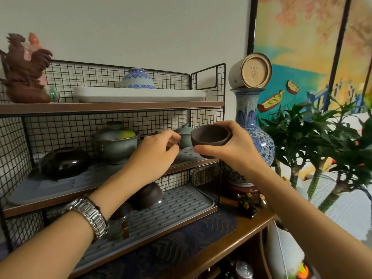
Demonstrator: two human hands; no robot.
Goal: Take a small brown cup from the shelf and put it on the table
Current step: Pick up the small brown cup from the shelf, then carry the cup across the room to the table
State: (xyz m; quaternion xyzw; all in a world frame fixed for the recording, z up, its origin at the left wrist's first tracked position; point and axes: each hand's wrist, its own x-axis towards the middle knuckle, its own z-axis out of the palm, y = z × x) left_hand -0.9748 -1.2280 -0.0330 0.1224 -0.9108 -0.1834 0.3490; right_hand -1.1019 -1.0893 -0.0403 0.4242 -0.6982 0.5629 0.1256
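My right hand (235, 150) holds a small brown cup (210, 138) upright in the air, thumb below and fingers behind it, just off the right end of the middle tier of the wire shelf (112, 108). My left hand (155, 154) hovers over the middle tier beside the cup, fingers loosely curled and pinched near a small pale green lidded cup (184, 135); whether it grips anything is unclear. Another brown cup (147, 195) lies upturned on the bottom tier's grey mat, partly hidden by my left forearm. The wooden table (231, 238) carries the shelf.
On the middle tier stand a glazed lidded bowl (115, 143) and a dark upturned bowl (64, 162). The top tier holds a white tray (138, 94), a blue-white bowl and a rooster figure (26, 69). A blue-white vase (249, 133) and green plants (322, 141) stand right of the shelf.
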